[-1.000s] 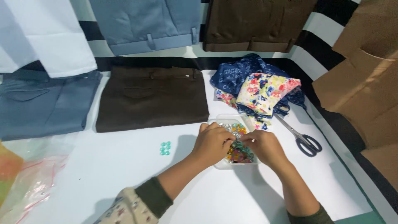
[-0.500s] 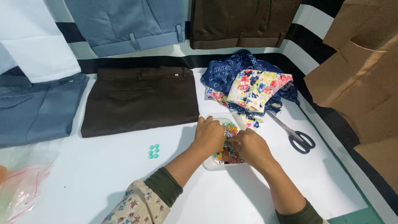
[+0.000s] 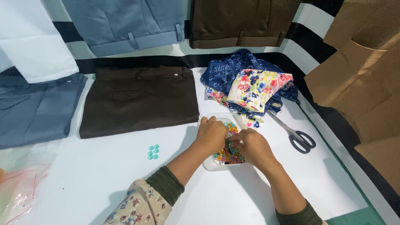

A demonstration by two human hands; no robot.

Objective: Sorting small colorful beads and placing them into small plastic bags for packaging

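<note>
**Two hands working in a tray of coloured beads**

Two hands are meeting over a small clear tray (image 3: pixel 210 164) that is sitting on the white table (image 3: pixel 104 187), just in front of the person. The tray is holding a heap of small multicoloured beads (image 3: pixel 229 155): teal, red, yellow and purple among them. The left hand (image 3: pixel 211 134) is lying palm down over the tray's far left part, fingers curled down toward the beads; whether the fingertips are pinching anything cannot be told, since the back of the hand is hiding them. The right hand (image 3: pixel 253 146) is covering the tray's right side, fingers bent and pointing toward the left hand, nearly touching it; its grip is likewise hidden, so what it is holding, if anything, cannot be told.

A small cluster of teal beads (image 3: pixel 153 151) is lying apart on the table, to the left of the tray. Dark-handled scissors (image 3: pixel 293 134) are resting to the right of the tray, blades pointing toward a pile of floral fabric (image 3: pixel 254 89) that is sitting just beyond the tray. Folded dark brown trousers (image 3: pixel 139 100) are lying beyond the left hand, with blue-grey trousers (image 3: pixel 35 108) further left. A clear plastic bag (image 3: pixel 18 187) is showing at the near left edge.
</note>
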